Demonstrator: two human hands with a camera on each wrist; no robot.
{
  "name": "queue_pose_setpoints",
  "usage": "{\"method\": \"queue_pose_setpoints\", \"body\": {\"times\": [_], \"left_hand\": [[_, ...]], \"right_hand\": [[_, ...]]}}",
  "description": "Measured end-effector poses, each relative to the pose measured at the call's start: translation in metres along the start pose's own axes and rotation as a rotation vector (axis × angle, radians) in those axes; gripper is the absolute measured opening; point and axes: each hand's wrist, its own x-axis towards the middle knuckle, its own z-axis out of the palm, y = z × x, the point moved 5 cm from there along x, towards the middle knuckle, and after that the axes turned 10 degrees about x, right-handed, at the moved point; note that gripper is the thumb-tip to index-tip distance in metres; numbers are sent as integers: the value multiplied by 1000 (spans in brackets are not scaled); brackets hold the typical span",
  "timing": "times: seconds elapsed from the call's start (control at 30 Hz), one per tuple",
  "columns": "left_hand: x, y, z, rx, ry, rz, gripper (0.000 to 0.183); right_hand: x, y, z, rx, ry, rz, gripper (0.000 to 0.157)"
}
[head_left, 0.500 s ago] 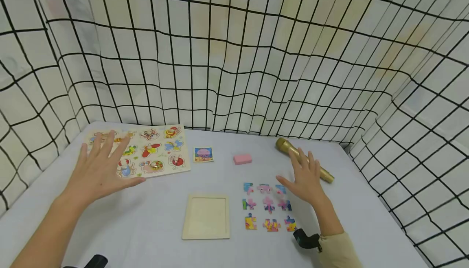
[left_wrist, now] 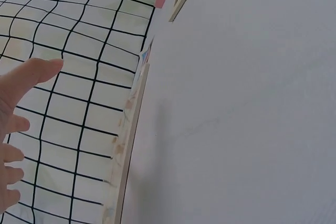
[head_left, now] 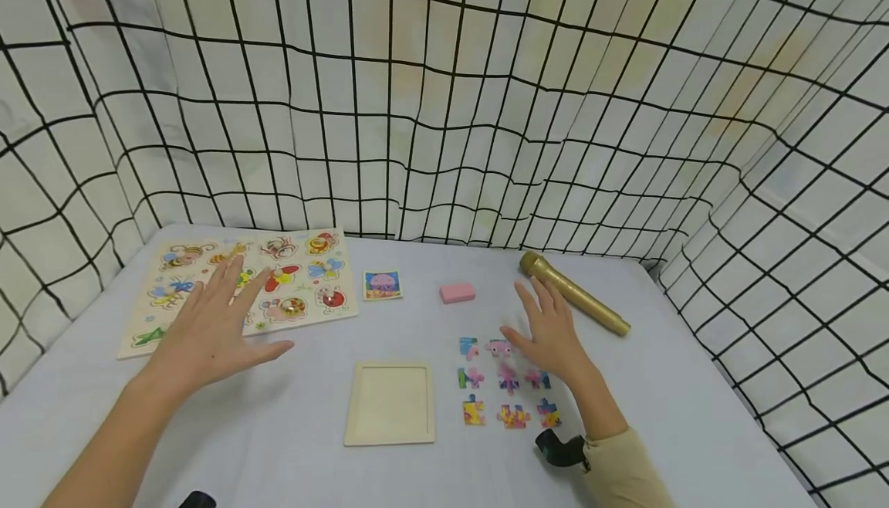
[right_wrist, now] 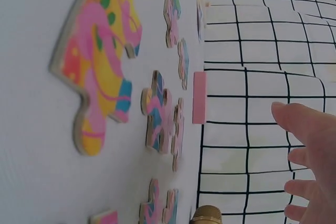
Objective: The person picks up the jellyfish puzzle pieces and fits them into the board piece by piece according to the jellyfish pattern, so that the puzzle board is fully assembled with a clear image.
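Observation:
My left hand [head_left: 211,330] hovers with spread fingers over the near edge of a wooden insect puzzle board [head_left: 345,284], covering part of it. Its thumb sticks out to the right, and nothing is in its grasp. Over the top right of several loose jigsaw pieces [head_left: 514,416] hangs my right hand [head_left: 552,330], fingers extended and holding nothing. It hides the top right piece in the head view. In the right wrist view the pieces [right_wrist: 102,61] lie flat in spaced rows. Left of them is a shallow square wooden frame [head_left: 389,405] with no pieces inside.
A pink block [head_left: 457,292] and a small square picture card [head_left: 383,285] lie toward the back. The gold tube with a wider head [head_left: 579,297] lies slanted behind my right hand. Black netting [head_left: 444,114] over white cloth walls in the white-covered table [head_left: 299,446].
My left hand has shifted a little right, uncovering more of the insect board's left side. The right hand has moved left, away from the gold tube and over the top pieces.

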Motion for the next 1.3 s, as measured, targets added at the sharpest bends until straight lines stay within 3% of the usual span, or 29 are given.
{"method": "queue_pose_setpoints", "body": {"times": [0.2, 0.53, 0.9, 1.17, 1.3], "left_hand": [[-3, 5, 0, -3, 25, 23, 101], [-7, 22, 5, -59, 12, 89, 98], [-11, 51, 40, -133, 21, 255, 92], [-20, 65, 71, -315, -91, 285, 92], [-25, 68, 78, -395, -86, 287, 92]], "right_hand": [[6, -13, 3, 13, 11, -35, 65], [14, -30, 19, 28, -61, -76, 57], [17, -43, 42, 86, -166, -54, 52], [17, -40, 59, 119, -224, -23, 44], [15, -36, 63, 113, -225, -4, 43]]}}
